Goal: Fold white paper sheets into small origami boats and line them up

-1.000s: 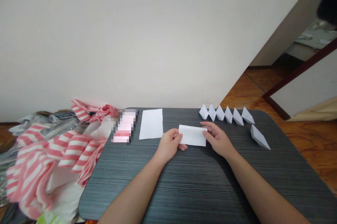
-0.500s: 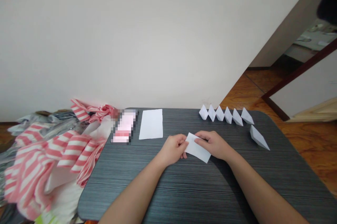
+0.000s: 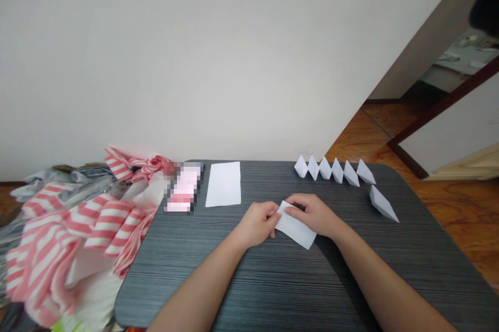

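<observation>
A small white sheet of paper (image 3: 297, 229) is held slanted just above the dark table, between both hands. My left hand (image 3: 260, 223) pinches its left corner between thumb and fingers. On the upper edge, my right hand (image 3: 312, 213) grips the paper with its thumb on top and the fingers behind, partly hidden. To the right stand folded white paper boats (image 3: 337, 171), several of them in a row along the far edge. One more paper boat (image 3: 382, 204) lies nearer, apart from that row.
A stack or sheet of white paper (image 3: 223, 184) lies at the back left of the table (image 3: 187, 264). Beside it is a pixelated phone-like object (image 3: 184, 187). Red-and-white striped cloth (image 3: 113, 220) is heaped off the left side. A wall (image 3: 234, 62) rises behind.
The held paper has shifted slightly down and to the right, its lower corner nearer me. Both hands still grip it; the boats and other items have stayed in place.
</observation>
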Motion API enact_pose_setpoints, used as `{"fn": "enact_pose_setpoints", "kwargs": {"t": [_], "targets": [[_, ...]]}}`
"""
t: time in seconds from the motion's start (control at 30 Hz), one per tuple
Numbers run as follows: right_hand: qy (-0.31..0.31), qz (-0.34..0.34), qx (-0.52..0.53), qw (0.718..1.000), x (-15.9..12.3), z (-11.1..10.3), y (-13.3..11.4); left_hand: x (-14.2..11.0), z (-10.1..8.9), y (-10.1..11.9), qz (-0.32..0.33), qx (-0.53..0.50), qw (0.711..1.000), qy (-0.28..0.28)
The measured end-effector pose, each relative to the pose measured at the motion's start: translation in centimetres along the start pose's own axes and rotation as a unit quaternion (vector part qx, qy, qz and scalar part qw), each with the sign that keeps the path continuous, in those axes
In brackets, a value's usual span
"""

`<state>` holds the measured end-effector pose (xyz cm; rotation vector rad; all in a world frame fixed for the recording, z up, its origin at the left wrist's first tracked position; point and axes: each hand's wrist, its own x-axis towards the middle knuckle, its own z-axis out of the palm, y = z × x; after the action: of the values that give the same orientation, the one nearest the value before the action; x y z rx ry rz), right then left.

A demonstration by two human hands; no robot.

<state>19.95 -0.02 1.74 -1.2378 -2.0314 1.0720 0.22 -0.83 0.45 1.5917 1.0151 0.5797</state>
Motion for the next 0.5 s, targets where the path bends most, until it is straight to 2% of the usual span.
{"fn": "enact_pose_setpoints", "kwargs": {"t": [0.27,0.5], "targets": [[-0.006,0.014,-0.016,1.0,0.05,0.0,0.21,0.01,-0.14,0.21,-0.003,0.033,0.999,-0.017],[-0.018,-0.019,-0.027,0.999,0.14,-0.5,0.07,-0.06,-0.16,0.23,0.011,0.052,0.998,-0.029]]}}
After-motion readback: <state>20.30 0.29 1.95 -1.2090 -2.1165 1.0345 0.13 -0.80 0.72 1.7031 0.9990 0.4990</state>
